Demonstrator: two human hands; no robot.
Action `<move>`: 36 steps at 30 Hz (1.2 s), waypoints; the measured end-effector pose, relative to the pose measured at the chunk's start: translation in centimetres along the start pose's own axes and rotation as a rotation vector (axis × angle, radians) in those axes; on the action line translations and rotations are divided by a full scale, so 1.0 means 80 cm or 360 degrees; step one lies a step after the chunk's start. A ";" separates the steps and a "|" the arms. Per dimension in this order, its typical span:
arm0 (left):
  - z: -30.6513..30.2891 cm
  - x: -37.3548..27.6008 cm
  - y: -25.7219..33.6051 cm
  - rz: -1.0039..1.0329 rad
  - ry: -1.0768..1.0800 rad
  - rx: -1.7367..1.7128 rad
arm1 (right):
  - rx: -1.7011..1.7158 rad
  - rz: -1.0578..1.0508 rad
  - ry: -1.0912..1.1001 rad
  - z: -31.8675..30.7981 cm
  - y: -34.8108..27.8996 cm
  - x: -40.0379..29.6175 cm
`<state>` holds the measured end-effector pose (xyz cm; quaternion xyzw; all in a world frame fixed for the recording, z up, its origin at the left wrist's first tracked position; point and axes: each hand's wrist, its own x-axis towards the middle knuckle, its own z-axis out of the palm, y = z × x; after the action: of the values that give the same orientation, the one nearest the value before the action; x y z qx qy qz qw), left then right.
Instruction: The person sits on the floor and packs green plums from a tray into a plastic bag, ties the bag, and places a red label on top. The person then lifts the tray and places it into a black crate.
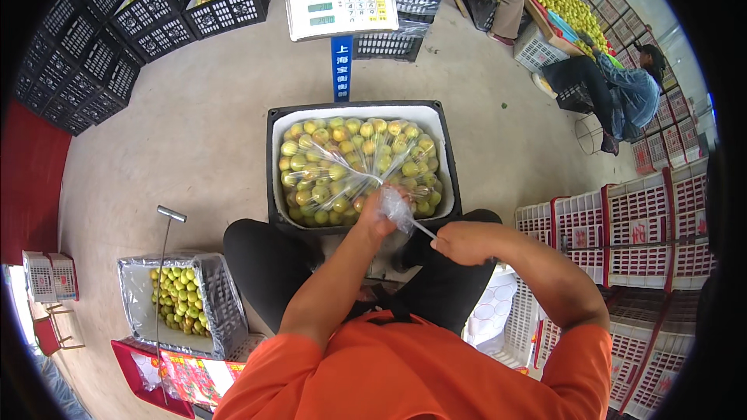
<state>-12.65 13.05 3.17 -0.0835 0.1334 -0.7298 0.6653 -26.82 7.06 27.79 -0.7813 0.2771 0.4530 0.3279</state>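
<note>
A clear plastic bag (pixel 327 175) full of small yellow-green round fruit (pixel 321 193) fills a black crate (pixel 365 106) with a white liner (pixel 442 146). The crate stands between my knees. My left hand (pixel 376 213) grips the bag's gathered neck (pixel 397 207) near the crate's front edge. From the neck a thin whitish strip (pixel 423 228) stretches down to the right, pulled straight. Its far end is pinched in my right hand (pixel 465 242), above my right thigh. Whether the strip is a tie or twisted plastic, I cannot tell.
Beyond the crate rises a scale's display (pixel 342 9) on a blue post (pixel 342 67). Black crates (pixel 76 64) are stacked at left, white crates (pixel 636 230) at right. A lined crate of fruit (pixel 125 280) and a hooked metal rod (pixel 159 303) stand lower left. People sit by a fruit heap (pixel 560 9).
</note>
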 end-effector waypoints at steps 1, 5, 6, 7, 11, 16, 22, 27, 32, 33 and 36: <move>0.020 0.006 -0.005 -0.0108 -0.0201 -0.0128 | -0.0021 -0.0147 0.0167 0.007 0.014 0.003; 0.054 0.007 0.025 -0.0085 0.0288 0.0219 | -0.0018 -0.0274 0.0313 0.003 0.007 -0.011; 0.057 0.000 0.021 -0.0060 0.0315 0.0387 | -0.0005 -0.0276 0.0354 0.002 0.002 -0.015; 0.060 0.003 0.017 0.0012 0.0414 0.0475 | 0.0009 -0.0278 0.0394 0.001 0.000 -0.017; 0.058 0.021 0.006 0.0259 0.0590 0.0552 | -0.0084 -0.0211 0.0623 -0.022 0.005 -0.018; 0.046 0.048 -0.009 0.0339 0.0821 0.0357 | -0.0344 0.0002 0.1127 -0.037 0.060 0.007; 0.036 0.016 -0.020 0.0245 0.0892 0.0705 | -0.0206 0.0208 0.0219 -0.028 0.085 0.029; 0.033 0.004 -0.019 0.0136 0.0612 0.0335 | 0.0275 0.0187 -0.0185 -0.011 0.058 0.027; 0.005 0.007 -0.001 0.0071 0.0452 -0.0040 | -0.0073 -0.0050 0.0202 0.001 0.059 0.029; 0.013 0.012 -0.006 0.0074 0.0512 0.0002 | -0.0216 -0.0169 0.0425 0.017 0.085 0.040; 0.031 0.017 -0.009 0.0127 0.0638 0.0076 | -0.0602 -0.0095 0.0748 0.007 0.093 0.046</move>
<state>-12.72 11.55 5.67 0.0846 0.2491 -0.7079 0.6555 -30.93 2.31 22.36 -0.9197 0.2329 0.2937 0.1167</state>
